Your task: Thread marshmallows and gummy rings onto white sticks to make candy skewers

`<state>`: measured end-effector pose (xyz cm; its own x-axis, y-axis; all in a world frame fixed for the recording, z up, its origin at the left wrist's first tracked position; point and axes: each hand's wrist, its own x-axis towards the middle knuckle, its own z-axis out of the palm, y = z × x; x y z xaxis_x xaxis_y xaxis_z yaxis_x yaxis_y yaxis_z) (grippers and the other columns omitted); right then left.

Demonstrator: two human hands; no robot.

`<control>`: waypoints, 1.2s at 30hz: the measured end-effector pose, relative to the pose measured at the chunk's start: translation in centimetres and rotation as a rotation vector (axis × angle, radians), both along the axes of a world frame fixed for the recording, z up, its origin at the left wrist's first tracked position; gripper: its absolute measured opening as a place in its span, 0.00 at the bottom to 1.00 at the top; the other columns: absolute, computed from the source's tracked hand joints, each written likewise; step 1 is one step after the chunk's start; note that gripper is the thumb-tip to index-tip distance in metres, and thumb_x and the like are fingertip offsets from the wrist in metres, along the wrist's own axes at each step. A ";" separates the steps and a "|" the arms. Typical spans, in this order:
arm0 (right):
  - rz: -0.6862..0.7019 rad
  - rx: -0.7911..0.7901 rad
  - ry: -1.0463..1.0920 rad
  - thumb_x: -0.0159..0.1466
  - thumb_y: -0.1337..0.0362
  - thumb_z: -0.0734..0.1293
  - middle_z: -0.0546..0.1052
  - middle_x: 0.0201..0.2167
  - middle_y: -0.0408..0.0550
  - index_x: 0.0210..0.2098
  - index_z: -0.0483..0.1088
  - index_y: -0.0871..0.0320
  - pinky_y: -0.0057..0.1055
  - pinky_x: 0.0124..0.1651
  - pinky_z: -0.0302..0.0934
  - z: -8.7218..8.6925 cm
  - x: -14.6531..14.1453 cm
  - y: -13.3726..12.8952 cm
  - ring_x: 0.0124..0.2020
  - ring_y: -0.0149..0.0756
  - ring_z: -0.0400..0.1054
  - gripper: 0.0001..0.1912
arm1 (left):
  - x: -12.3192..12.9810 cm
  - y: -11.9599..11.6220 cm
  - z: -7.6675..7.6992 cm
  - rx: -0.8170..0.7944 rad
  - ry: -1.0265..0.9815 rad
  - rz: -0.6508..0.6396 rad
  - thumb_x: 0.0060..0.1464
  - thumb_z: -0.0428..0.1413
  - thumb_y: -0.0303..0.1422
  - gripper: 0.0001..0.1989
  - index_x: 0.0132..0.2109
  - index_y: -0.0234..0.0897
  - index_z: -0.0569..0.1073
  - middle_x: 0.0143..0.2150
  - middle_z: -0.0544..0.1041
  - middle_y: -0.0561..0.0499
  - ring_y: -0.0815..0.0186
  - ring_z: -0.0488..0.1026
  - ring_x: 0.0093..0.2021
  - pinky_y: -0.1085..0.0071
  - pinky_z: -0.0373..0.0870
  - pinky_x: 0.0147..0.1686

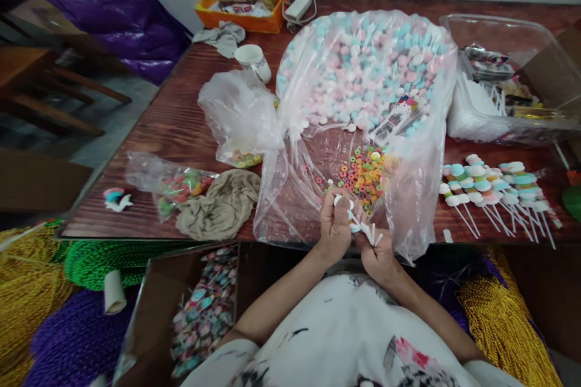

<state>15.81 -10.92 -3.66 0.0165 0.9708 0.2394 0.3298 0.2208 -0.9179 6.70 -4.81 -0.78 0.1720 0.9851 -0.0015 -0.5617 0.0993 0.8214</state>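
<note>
At the table's front edge, my left hand (334,228) is closed, with a white round piece (344,200) showing at its thumb and fingertips. Right beside it, my right hand (380,259) is closed around several white sticks (373,236), their ends poking up between the hands. A pale blue and white piece (353,225) shows between the two hands; how it sits on the sticks is partly hidden by fingers. Just beyond lie colourful small rings (363,175) on clear plastic. Behind them, a large clear bag (313,66) holds pink, blue and white candy-like pieces.
Right of my hands lie several threaded candy sticks (494,184). A clear tub (512,127) stands behind them. To the left are a crumpled cloth (220,205), small plastic bags (240,109) and a mug (253,61). Below the edge sits a carton (157,308) of wrapped sticks.
</note>
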 end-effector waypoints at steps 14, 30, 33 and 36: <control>0.088 0.016 -0.039 0.64 0.71 0.57 0.71 0.25 0.42 0.31 0.68 0.56 0.26 0.34 0.62 0.5 1.0 -0.3 0.26 0.31 0.65 0.10 | -0.9 2.5 2.8 0.001 -0.043 0.041 0.58 0.57 0.43 0.14 0.32 0.38 0.67 0.21 0.65 0.56 0.74 0.61 0.17 0.77 0.65 0.17; -1.045 -0.386 -0.840 0.63 0.56 0.60 0.78 0.32 0.61 0.41 0.78 0.64 0.42 0.37 0.62 2.8 27.8 -4.5 0.33 0.49 0.71 0.20 | -2.5 0.7 -1.4 0.587 0.900 -0.367 0.60 0.56 0.33 0.10 0.46 0.37 0.78 0.39 0.80 0.46 0.63 0.76 0.39 0.67 0.75 0.41; -0.886 -0.731 -1.086 0.61 0.59 0.61 0.79 0.37 0.62 0.44 0.77 0.57 0.41 0.31 0.58 3.4 30.5 -4.2 0.30 0.50 0.71 0.18 | -2.7 0.3 -1.8 0.666 0.986 -0.282 0.60 0.55 0.31 0.09 0.45 0.36 0.78 0.35 0.79 0.47 0.66 0.75 0.34 0.70 0.74 0.37; -0.916 -0.682 -1.100 0.60 0.60 0.61 0.76 0.43 0.63 0.50 0.74 0.54 0.43 0.30 0.58 4.4 29.1 -5.1 0.33 0.53 0.71 0.21 | -3.5 1.4 -0.8 0.822 1.024 -0.133 0.60 0.53 0.27 0.09 0.44 0.37 0.77 0.39 0.80 0.46 0.63 0.77 0.40 0.65 0.74 0.44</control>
